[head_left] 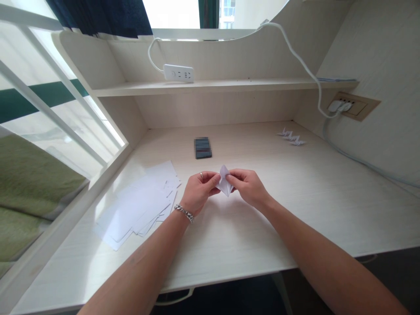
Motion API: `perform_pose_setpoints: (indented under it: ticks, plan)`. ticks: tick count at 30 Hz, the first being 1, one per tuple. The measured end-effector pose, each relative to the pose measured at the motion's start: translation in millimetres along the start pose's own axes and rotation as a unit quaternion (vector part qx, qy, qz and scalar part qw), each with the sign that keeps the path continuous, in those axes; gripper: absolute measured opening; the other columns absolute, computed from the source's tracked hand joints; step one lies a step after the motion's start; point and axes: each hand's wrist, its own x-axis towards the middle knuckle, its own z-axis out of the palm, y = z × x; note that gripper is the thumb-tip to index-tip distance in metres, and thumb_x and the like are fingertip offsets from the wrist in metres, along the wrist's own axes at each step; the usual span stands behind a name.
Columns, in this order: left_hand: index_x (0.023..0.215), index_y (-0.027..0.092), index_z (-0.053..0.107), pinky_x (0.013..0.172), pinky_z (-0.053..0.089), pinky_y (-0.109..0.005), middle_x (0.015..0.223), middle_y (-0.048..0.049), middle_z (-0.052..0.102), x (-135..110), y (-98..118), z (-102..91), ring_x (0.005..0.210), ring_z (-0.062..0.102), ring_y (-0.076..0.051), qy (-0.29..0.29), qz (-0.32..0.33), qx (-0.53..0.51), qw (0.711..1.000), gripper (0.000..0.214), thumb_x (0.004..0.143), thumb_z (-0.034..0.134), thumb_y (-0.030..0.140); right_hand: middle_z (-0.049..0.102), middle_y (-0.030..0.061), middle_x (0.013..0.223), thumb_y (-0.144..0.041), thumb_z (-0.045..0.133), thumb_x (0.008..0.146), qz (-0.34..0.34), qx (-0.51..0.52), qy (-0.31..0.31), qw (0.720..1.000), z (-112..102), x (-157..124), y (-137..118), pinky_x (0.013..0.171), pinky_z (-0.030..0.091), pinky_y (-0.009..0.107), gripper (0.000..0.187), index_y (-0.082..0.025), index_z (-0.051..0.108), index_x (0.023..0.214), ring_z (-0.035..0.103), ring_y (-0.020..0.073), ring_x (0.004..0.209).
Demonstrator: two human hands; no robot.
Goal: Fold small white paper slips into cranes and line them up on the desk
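A small piece of folded white paper (225,184) is held just above the desk, one pointed flap standing up and another point facing me. My left hand (201,189), with a ring and a chain bracelet, pinches its left side between thumb and fingers. On the right side, my right hand (248,186) grips it the same way, thumb on top. The fingertips behind the paper are partly hidden. Several small folded paper cranes (292,137) stand in a row at the back right of the desk.
Loose white paper sheets (141,201) lie spread at the left. A dark, pixelated object (203,148) rests behind my hands. On the shelf (223,86) sits a white power strip (179,73). A white cable (302,61) hangs to the wall socket (357,106) at the right.
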Motion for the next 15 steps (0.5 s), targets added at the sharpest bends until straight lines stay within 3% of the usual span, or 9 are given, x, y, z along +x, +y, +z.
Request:
perform_pose_setpoints:
  ticks: [4,11,15]
  plan:
    - [0.084,0.012,0.069,0.068,0.056,-0.031,0.078,-0.0075,0.07,1.4,-4.7,1.8,0.072,0.066,-0.017,0.026,0.012,0.052,0.998,0.038,0.067,0.079,0.045,0.067,0.0035,0.07,-0.042,0.06,0.082,0.003,-0.022,0.007,1.0,1.7,-0.4,0.8,0.055,0.05,0.028,0.03,-0.018,0.076,0.089,0.058,0.0153,0.061]
    - [0.081,0.013,0.064,0.058,0.053,-0.025,0.071,-0.0051,0.067,4.3,-9.7,0.7,0.065,0.062,-0.014,0.046,0.054,0.116,0.991,0.039,0.071,0.075,0.05,0.068,0.0037,0.073,-0.042,0.064,0.079,0.058,0.045,-0.009,0.997,4.6,-1.0,-1.5,0.057,0.052,0.028,0.03,-0.018,0.077,0.091,0.06,0.0148,0.064]
    - [0.079,0.014,0.063,0.054,0.051,-0.023,0.069,-0.0035,0.064,3.1,-8.6,2.4,0.062,0.06,-0.013,0.059,0.066,0.132,0.987,0.037,0.073,0.073,0.049,0.069,0.004,0.074,-0.039,0.067,0.076,0.062,0.051,0.011,0.997,4.3,-0.7,-2.3,0.057,0.052,0.027,0.026,-0.017,0.075,0.089,0.061,0.0143,0.063]
